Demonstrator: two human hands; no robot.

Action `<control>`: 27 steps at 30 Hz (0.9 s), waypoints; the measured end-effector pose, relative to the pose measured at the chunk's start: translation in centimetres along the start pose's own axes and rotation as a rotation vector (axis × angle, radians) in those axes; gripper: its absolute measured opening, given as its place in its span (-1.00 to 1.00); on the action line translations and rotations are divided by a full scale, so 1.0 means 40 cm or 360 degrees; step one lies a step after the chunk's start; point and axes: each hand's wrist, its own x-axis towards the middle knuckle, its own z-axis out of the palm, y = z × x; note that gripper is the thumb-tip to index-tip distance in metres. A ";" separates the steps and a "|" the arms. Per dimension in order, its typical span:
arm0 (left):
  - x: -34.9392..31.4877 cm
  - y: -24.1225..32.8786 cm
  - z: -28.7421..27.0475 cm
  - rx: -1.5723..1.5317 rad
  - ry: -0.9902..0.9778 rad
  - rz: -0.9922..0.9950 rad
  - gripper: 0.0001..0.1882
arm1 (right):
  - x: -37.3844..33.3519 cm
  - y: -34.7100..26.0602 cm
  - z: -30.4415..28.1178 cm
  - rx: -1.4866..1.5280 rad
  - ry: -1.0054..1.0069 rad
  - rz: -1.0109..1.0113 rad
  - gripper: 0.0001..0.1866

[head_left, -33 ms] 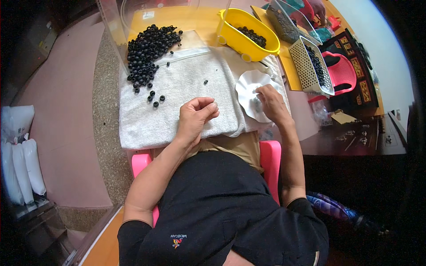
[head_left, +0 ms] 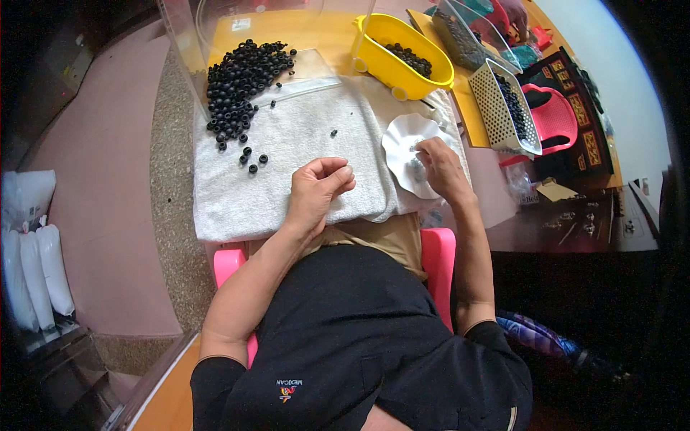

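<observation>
Towel (head_left: 287, 136) likely keeps beads (head_left: 248, 79), 11 o'clock, from rolling. Left hand (head_left: 318, 188): narrow pinch; my right hand (head_left: 442, 169), narrow over dish (head_left: 397, 136), 1 o'clock. Cannot tell contents.

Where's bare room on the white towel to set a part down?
White cloth towel: near-left patch, between loose black round beads, left hand and near edge. Crowded: far-left, by the black bead pile; right, by the white scalloped dish and right hand.
</observation>
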 end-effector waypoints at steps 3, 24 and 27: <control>0.003 -0.003 -0.002 -0.0027 -0.0011 0.0009 -0.82 | 0.002 -0.005 -0.004 0.0124 0.0041 0.0089 -0.86; -0.015 0.008 0.008 -0.0071 -0.0468 -0.0222 -0.81 | 0.024 -0.200 0.040 0.1973 -0.0538 0.0355 -0.87; -0.016 0.011 0.006 -0.0115 -0.0514 -0.0242 -0.84 | 0.023 -0.194 0.042 0.1989 -0.0538 0.0392 -0.85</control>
